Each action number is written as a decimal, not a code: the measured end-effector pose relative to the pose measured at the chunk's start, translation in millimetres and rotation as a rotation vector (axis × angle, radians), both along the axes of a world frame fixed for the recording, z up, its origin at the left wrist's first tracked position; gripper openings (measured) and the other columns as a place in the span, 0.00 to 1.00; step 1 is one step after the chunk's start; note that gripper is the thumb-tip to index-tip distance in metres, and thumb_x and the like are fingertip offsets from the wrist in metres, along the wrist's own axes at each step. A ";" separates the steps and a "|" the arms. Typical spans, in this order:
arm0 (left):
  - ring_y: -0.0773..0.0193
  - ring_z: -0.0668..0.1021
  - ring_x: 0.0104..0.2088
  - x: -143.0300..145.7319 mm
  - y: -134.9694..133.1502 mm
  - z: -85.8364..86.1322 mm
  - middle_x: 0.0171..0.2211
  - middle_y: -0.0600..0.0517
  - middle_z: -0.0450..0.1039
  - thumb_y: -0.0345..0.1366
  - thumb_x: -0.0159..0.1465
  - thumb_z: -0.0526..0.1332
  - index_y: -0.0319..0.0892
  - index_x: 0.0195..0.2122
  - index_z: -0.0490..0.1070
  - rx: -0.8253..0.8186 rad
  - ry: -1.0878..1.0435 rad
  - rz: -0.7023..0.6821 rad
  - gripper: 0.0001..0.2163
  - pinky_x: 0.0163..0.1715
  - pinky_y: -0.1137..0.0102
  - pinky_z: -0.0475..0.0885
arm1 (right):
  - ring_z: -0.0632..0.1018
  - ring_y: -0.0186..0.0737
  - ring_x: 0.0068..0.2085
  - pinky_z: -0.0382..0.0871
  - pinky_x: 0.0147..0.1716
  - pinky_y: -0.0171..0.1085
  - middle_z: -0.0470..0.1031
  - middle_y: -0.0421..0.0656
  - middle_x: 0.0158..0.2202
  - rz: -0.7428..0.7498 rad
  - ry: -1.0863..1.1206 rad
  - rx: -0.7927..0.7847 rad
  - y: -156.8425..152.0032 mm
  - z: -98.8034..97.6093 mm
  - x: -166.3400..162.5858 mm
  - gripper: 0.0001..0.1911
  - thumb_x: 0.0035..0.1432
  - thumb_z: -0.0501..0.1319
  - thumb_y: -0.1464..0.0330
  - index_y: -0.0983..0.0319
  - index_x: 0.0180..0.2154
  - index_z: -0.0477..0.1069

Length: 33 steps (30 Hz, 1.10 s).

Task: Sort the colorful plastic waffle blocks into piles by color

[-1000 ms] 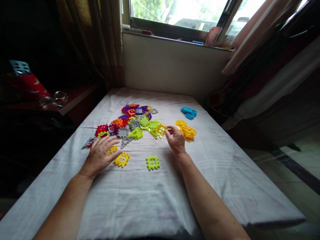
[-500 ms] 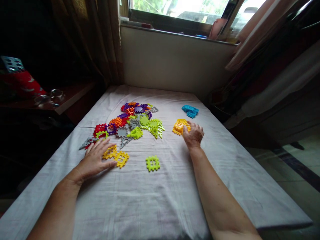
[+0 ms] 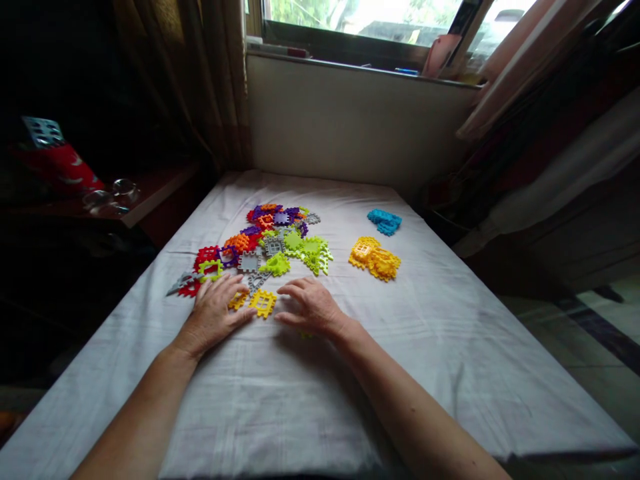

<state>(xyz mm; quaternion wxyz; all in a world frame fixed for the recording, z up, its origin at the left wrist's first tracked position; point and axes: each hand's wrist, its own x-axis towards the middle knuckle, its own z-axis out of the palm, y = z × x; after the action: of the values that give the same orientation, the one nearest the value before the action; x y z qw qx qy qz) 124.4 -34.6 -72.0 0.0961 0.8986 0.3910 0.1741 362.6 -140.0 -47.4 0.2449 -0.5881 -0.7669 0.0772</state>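
My left hand lies over a yellow interlocking plastic piece, partly covering it, with its fingers spread. Beside its thumb is a second yellow window-shaped piece. My right hand is just right of that piece, fingers apart and holding nothing I can see. Under the right palm, a lime-green square piece is almost wholly hidden. Beyond both hands spreads a mixed heap of pieces, with grey, lime, red, orange and purple ones.
A pile of yellow-orange pieces sits on the right, with blue pieces behind it. White cloth covers the table. Glasses and a red pouch rest on a side surface at left; a window is at the back.
My right hand has left the yellow-orange pile and come left and nearer, beside the yellow pieces. My left hand and those two pieces have shifted right.
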 end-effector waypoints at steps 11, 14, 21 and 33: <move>0.43 0.63 0.67 -24.6 16.3 -4.1 0.64 0.47 0.67 0.61 0.56 0.60 0.50 0.53 0.74 0.003 0.041 0.033 0.28 0.65 0.44 0.54 | 0.77 0.42 0.43 0.66 0.46 0.40 0.80 0.45 0.42 -0.043 -0.124 -0.007 6.0 -9.6 -22.3 0.08 0.60 0.64 0.63 0.60 0.39 0.77; 0.40 0.61 0.68 -31.7 20.9 -8.0 0.65 0.47 0.66 0.60 0.55 0.61 0.50 0.52 0.75 -0.018 0.069 0.046 0.28 0.65 0.42 0.52 | 0.77 0.43 0.44 0.67 0.47 0.40 0.80 0.45 0.42 -0.065 -0.085 0.030 5.1 -8.6 -10.7 0.08 0.59 0.65 0.64 0.59 0.39 0.77; 0.40 0.64 0.66 -30.9 23.1 -14.3 0.62 0.48 0.70 0.59 0.56 0.61 0.52 0.47 0.77 0.041 -0.003 0.026 0.24 0.64 0.40 0.54 | 0.76 0.46 0.48 0.67 0.50 0.42 0.79 0.46 0.45 -0.753 0.007 0.219 -4.4 0.3 80.7 0.11 0.58 0.63 0.61 0.58 0.41 0.77; 0.56 0.81 0.41 -15.6 11.3 12.3 0.39 0.47 0.82 0.52 0.69 0.53 0.45 0.39 0.79 0.256 -0.318 -0.020 0.20 0.47 0.62 0.74 | 0.73 0.58 0.49 0.65 0.47 0.57 0.76 0.52 0.43 -1.128 0.115 0.332 -26.8 -23.9 156.4 0.12 0.57 0.58 0.60 0.56 0.39 0.76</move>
<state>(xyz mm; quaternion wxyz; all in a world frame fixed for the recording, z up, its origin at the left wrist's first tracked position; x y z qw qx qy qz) 108.8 -23.3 -59.8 0.0433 0.8686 0.3364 0.3613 519.0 -166.7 -71.2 0.3782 -0.8537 -0.3231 -0.1542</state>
